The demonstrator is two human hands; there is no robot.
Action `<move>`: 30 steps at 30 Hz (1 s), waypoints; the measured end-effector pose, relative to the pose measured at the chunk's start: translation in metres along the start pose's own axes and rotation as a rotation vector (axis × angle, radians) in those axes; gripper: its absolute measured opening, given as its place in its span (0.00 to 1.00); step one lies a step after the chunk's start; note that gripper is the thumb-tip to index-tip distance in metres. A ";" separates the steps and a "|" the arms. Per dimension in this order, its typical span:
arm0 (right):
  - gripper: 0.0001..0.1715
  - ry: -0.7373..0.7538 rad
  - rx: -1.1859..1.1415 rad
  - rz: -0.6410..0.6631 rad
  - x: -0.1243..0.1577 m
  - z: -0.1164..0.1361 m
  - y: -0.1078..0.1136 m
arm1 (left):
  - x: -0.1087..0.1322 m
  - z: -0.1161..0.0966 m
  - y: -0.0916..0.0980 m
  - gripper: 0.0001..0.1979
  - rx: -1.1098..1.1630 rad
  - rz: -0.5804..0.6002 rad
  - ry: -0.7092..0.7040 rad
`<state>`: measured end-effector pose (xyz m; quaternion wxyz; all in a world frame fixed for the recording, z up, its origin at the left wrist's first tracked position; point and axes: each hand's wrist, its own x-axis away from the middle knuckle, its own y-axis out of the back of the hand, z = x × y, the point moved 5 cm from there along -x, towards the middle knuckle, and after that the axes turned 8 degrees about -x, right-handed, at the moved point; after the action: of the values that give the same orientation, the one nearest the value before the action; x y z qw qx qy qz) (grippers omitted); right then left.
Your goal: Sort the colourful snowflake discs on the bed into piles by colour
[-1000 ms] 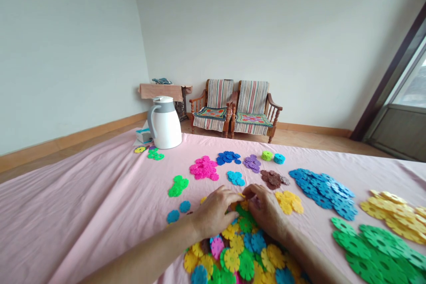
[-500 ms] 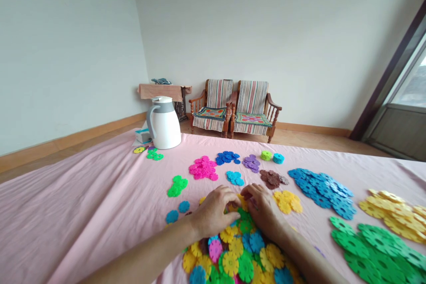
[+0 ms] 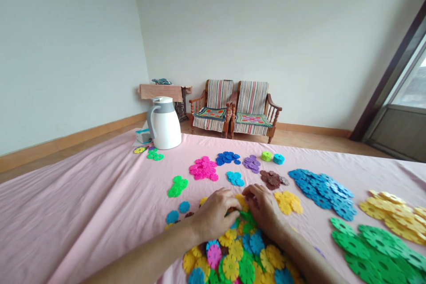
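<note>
A heap of mixed plastic snowflake discs (image 3: 230, 267) in yellow, green, blue, pink and brown lies before me on the cloth. Over its far part, my left hand (image 3: 216, 214) is curled with the thumb close to the bent fingers. My right hand (image 3: 264, 208) sits just right of it, fingers bent down and inward among the discs. Yellow and green discs show between the hands. Whatever the fingertips pinch is hidden from me. Small yellow discs (image 3: 288, 203) lie beside the right hand, and light blue discs (image 3: 235, 178) are just beyond both hands.
Sorted piles surround the heap: pink (image 3: 203, 168), dark blue (image 3: 227, 158), purple (image 3: 252, 163), brown (image 3: 271, 179), bright green (image 3: 177, 186), large blue (image 3: 321, 191), large green (image 3: 376, 248) and large yellow (image 3: 394, 213) discs. A white jug (image 3: 167, 128) stands on the pink cloth (image 3: 109, 195). Two chairs (image 3: 253, 102) are behind.
Both hands stay over the heap with only small finger movements. The left fingers have curled slightly, and a green disc between the hands appears shifted or tilted.
</note>
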<state>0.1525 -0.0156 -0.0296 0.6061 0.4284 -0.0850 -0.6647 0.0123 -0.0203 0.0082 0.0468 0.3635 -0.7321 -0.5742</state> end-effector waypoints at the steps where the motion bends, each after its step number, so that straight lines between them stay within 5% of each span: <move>1: 0.09 0.001 0.001 0.001 0.000 0.000 0.000 | 0.000 0.002 0.002 0.07 0.005 -0.034 0.026; 6: 0.10 0.004 0.008 0.010 0.002 0.001 0.001 | 0.001 0.037 0.027 0.07 -0.053 -0.164 0.202; 11: 0.10 0.001 0.010 0.014 0.002 0.003 0.002 | 0.017 0.097 0.057 0.06 -0.164 -0.118 0.389; 15: 0.10 0.006 0.013 0.013 0.001 0.004 0.002 | 0.027 0.118 0.075 0.06 -0.257 -0.140 0.435; 20: 0.10 0.015 0.028 0.014 0.002 0.005 0.004 | 0.022 0.090 0.082 0.07 -0.147 -0.205 0.338; 24: 0.10 0.016 0.037 0.007 0.003 0.005 0.005 | 0.035 0.044 0.075 0.14 0.007 -0.019 0.169; 30: 0.09 0.006 0.048 -0.036 0.001 0.001 0.005 | 0.084 -0.010 0.053 0.41 -0.093 0.321 -0.082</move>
<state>0.1560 -0.0181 -0.0261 0.5839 0.4463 -0.0913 -0.6720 -0.0700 -0.0737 0.0286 0.1247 0.2159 -0.7546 -0.6070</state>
